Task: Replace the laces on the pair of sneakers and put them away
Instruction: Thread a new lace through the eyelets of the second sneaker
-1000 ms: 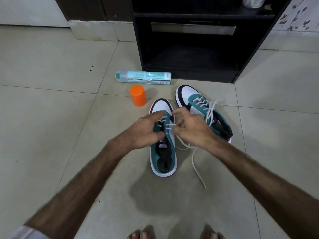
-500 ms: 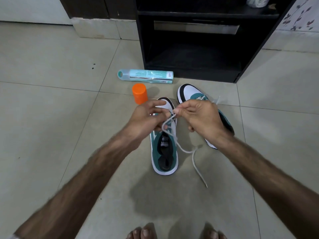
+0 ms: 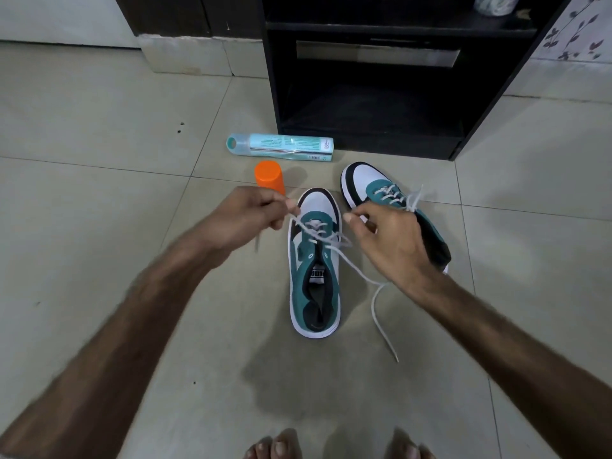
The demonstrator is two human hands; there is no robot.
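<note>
Fingers of the left hand pinched one end of the white lace and drew it out to the left of the near sneaker, probably to take up slack through the upper eyelets. Those of the right hand were curled just beside the shoe's right edge; whether they gripped the other strand could not be told, though that strand ran under the hand and trailed loose across the tiled floor. Only the front eyelets were threaded, so this shoe seemed half laced. It stood toe-forward between the hands, likely so both ends could be pulled evenly.

Behind and to the right lay the second sneaker, already laced, partly hidden by the right hand. An orange cap stood just beyond the left knuckles, and a teal spray can lay on its side before the dark shelf unit, near where the pair might go. Bare toes showed at the bottom edge.
</note>
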